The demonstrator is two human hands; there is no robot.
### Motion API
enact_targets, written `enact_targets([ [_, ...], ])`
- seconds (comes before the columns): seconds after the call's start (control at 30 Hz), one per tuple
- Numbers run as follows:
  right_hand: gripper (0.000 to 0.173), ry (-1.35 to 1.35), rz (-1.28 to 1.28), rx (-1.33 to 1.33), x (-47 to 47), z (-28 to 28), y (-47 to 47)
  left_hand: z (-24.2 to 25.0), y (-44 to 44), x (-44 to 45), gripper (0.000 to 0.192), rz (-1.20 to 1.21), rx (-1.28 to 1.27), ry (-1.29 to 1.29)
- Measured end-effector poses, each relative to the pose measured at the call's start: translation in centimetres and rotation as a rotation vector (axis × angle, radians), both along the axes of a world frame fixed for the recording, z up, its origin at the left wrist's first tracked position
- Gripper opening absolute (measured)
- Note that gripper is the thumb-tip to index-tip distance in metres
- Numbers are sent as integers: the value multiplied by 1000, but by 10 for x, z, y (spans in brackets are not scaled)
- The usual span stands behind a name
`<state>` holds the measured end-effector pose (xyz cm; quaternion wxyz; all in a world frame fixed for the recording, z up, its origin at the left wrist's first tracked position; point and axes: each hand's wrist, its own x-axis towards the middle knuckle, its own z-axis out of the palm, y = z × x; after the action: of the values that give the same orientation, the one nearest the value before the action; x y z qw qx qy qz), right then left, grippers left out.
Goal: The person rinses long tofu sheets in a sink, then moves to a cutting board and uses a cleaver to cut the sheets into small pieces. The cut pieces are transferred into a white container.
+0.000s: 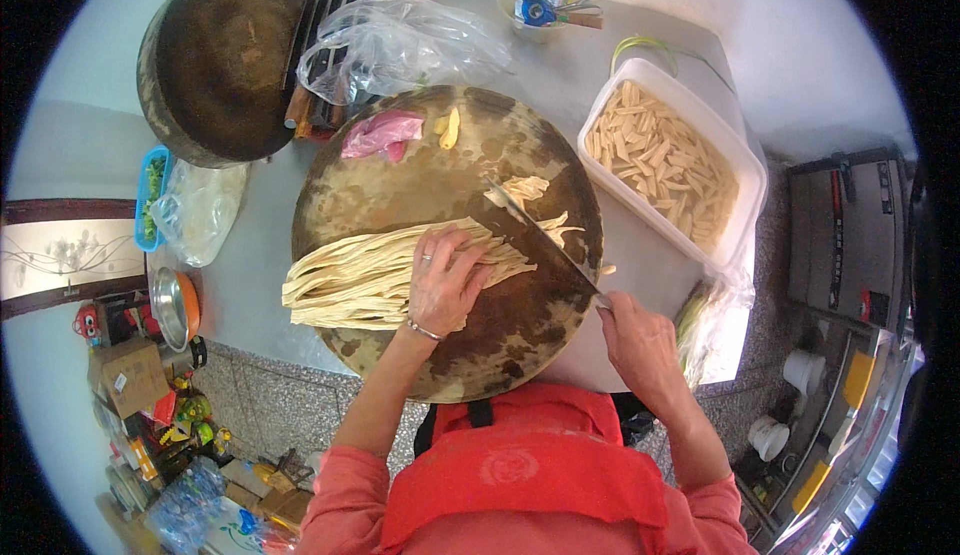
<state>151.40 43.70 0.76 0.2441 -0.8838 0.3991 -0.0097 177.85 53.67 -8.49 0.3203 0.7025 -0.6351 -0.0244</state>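
Observation:
My left hand lies over a bundle of pale yellow dried tofu sticks, fingers curled down onto it. The bundle stretches across the round wooden chopping board, its left end overhanging the rim. In my right hand is the handle of a kitchen knife. Its long blade slants over the board's right side, apart from the bundle's cut end. Loose tofu pieces lie around the blade. Farther back on the board sit a piece of raw meat and some peeled ginger.
Right of the board, a white plastic tub holds many cut tofu pieces in liquid. Behind stand a large wok, a clear plastic bag and a container of utensils. A metal bowl sits at the table's left edge.

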Motion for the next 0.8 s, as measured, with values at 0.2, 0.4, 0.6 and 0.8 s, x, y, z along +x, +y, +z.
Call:
enact_targets([
  [0.2,15,-100,-10,72,3,28,9,16,21,20,28,215,-54,16],
  [0.4,13,-70,170,54,31,23,19,8,27,20,33,311,54,-84],
  [0.6,9,91,192,59,43,13,26,-2,18,11,33,295,52,-33],
  [0.8,9,92,223,25,45,14,27,-9,10,7,32,286,72,-83],
])
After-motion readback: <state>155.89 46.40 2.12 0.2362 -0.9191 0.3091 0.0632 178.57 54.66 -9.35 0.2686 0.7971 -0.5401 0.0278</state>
